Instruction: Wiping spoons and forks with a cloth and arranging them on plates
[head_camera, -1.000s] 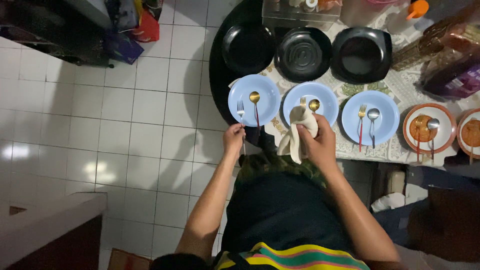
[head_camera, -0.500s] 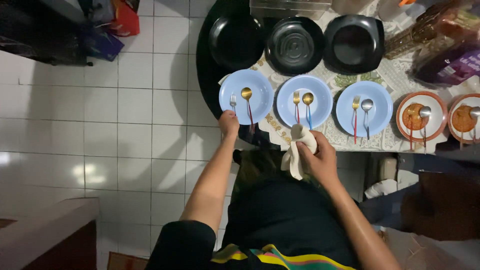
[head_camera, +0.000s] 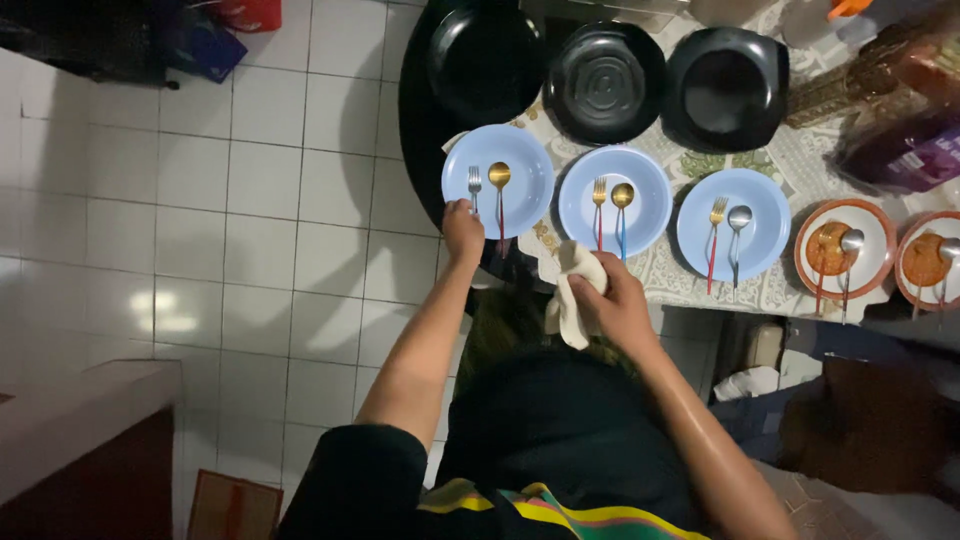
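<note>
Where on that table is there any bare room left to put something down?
Little: only strips of patterned tablecloth between the blue plates and black dishes, and along the near edge. The right end, by the orange bowls and packets, is crowded.

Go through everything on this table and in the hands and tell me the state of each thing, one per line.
Left hand: gripping the fork's handle.
Fork: on the left blue plate, beside a gold spoon.
Right hand: closed on a crumpled cloth.
Middle blue plate: fork and spoon inside.
Right blue plate: fork and spoon inside.
Three black plates: empty.
Orange bowls: hold food and cutlery.
</note>
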